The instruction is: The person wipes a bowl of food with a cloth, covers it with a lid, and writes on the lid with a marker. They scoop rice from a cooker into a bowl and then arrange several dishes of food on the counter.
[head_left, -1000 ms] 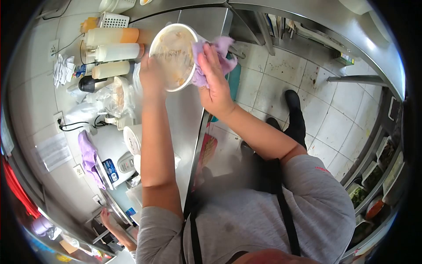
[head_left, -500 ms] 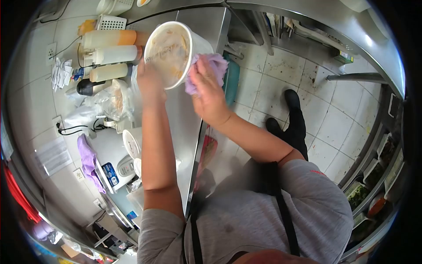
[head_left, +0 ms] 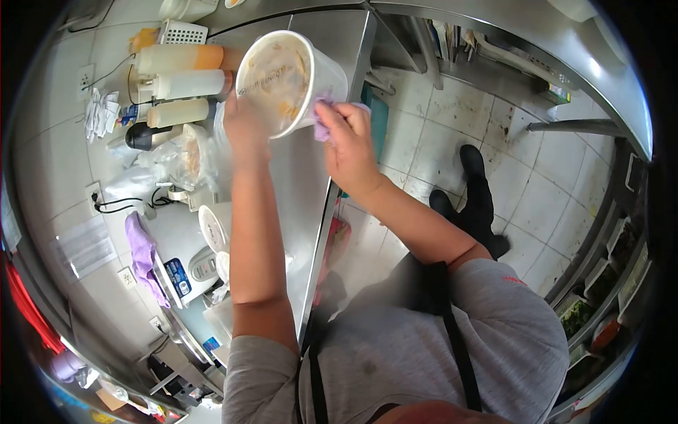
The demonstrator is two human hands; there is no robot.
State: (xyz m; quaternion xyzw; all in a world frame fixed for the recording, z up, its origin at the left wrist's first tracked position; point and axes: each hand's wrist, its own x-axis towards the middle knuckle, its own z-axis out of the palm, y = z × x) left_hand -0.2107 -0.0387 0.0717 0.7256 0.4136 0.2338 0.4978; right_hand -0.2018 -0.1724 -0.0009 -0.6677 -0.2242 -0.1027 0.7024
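A white round tub (head_left: 328, 74) with a translucent lid (head_left: 277, 78), hand-written on top, is tilted toward me above the steel counter. Brownish-orange food shows through the lid. My left hand (head_left: 247, 131) is closed on the tub's near left rim; its fingers are blurred and partly hidden. In my right hand (head_left: 352, 148) a bunched purple cloth (head_left: 323, 129) is gripped, pressed to the tub's side just below the rim.
The steel counter (head_left: 286, 198) runs beneath my arms. Along the wall stand squeeze bottles (head_left: 187, 85), plastic bags (head_left: 187, 159), a lidded white tub (head_left: 212, 227) and a scale (head_left: 205, 268). Another purple cloth (head_left: 143, 247) hangs at left. Tiled floor (head_left: 452, 106) lies to the right.
My right hand and the cloth have shifted slightly right and down along the tub's side, with the cloth more bunched. The tub has moved a little right and up.
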